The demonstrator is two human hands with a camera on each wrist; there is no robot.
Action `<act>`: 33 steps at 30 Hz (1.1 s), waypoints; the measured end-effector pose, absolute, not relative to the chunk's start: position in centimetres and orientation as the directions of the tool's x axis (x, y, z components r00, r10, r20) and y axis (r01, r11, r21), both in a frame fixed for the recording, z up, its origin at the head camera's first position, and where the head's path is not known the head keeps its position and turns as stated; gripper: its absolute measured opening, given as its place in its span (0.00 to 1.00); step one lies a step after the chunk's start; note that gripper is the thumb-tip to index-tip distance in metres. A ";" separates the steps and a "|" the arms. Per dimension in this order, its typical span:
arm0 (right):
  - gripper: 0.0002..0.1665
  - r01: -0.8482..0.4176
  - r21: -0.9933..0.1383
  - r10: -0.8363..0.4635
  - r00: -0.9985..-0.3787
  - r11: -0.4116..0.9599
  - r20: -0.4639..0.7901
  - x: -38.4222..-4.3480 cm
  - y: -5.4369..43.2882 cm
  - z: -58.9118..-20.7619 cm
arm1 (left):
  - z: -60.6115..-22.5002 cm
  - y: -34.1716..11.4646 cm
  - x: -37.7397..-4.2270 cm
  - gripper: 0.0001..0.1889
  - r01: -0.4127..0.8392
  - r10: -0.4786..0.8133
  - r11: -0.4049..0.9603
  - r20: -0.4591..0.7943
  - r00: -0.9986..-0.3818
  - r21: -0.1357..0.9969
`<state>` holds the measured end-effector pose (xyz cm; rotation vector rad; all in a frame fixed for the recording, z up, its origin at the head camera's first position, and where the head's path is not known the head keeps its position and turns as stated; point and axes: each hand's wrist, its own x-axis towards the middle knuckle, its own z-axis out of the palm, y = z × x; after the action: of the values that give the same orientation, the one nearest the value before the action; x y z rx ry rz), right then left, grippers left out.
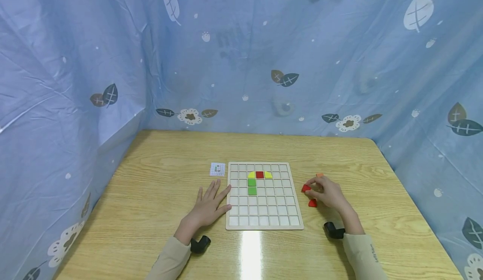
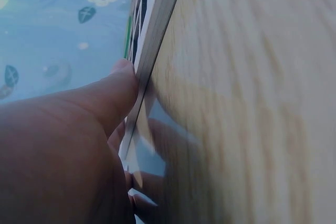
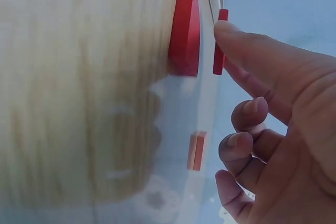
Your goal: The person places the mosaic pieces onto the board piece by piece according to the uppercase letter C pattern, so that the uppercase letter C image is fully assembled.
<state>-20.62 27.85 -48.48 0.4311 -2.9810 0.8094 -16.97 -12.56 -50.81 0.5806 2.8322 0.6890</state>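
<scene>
A pale grid board (image 1: 269, 210) lies on the table. On it, a red square (image 1: 259, 175) sits between two yellow curved-corner pieces (image 1: 268, 175), with two green squares (image 1: 252, 187) below the left yellow one. My left hand (image 1: 206, 209) rests with fingers spread, thumb and index tip at the board's left edge. Right of the board, my right hand (image 1: 330, 193) pinches a thin red piece (image 3: 219, 51) between thumb and finger, raised off the table. Another red piece with a curved side (image 1: 312, 203) lies just below that hand. An orange piece (image 1: 320, 175) lies behind it.
A small card with a printed grid pattern (image 1: 217, 169) lies by the board's upper left corner. Blue leaf-print curtain (image 1: 241, 62) hangs behind and at both sides of the wooden table (image 1: 158, 158). Black wrist cameras (image 1: 201, 245) sit at both wrists.
</scene>
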 end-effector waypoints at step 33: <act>0.13 -0.346 -0.517 -0.279 -0.938 0.783 0.206 -20.2 21.9 -49.2 | -50.9 -12.5 -17.0 0.31 0.328 0.408 0.818 -0.073 -0.910 0.472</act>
<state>-20.17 21.87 -49.19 0.5024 -2.8533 0.8624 -17.01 -12.50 -50.88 0.5775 2.8307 0.6887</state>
